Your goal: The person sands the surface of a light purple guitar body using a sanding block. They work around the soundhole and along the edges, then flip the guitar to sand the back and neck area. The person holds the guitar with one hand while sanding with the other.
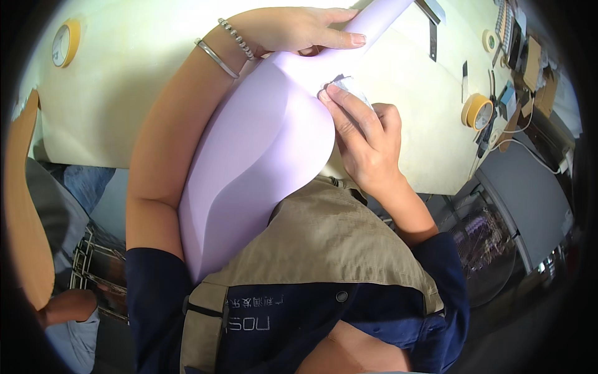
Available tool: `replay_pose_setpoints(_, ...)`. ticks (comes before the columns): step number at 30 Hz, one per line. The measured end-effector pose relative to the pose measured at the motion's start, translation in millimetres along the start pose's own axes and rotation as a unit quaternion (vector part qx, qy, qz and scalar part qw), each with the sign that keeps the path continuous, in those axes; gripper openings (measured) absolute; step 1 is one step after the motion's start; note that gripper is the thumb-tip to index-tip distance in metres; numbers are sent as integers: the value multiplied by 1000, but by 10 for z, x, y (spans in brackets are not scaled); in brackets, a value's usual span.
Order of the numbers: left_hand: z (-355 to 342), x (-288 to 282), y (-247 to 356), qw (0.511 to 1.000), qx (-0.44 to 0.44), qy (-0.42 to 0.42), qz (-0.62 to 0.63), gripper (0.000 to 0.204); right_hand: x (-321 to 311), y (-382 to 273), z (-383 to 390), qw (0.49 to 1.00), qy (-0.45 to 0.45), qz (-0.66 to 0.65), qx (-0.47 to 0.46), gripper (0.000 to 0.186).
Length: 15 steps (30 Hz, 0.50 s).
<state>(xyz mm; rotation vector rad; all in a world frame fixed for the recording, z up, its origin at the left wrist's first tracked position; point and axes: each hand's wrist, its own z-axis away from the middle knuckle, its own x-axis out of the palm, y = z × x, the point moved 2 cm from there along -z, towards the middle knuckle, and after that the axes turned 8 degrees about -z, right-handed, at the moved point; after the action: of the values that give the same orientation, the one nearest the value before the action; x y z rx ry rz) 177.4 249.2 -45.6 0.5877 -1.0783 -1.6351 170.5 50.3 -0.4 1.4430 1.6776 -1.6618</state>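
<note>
A smooth pale-purple guitar body [261,143] with a neck leans across my lap against the table edge, the neck pointing away to the upper right. My left forearm lies along its left side. My left hand [296,30] grips it where the neck begins, the thumb and one finger stretched along the neck; its other fingers are partly hidden. Pinched in my right hand [370,137] is a small folded whitish sheet [354,89], perhaps sandpaper, with a dark edge. The fingertips press it against the body's upper right edge, near the neck.
The pale table [423,149] carries rolls of yellow tape [66,43] at left and right [478,112]. Dark metal strips [433,40] lie beyond the neck. Cables and small tools crowd the right edge. At far left, another person's hand [68,307] is by a wooden piece [28,212].
</note>
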Motion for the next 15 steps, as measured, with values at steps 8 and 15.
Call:
replay_pose_setpoints(8, -19, -30, -69, 1000, 9, -13, 5, 70, -43, 24, -39, 999, -24, -20, -5, 47)
replay_pose_setpoints(15, 13, -48, -57, 999, -22, -24, 30, 71, -86, 22, -16, 999, -37, -19, 7, 47)
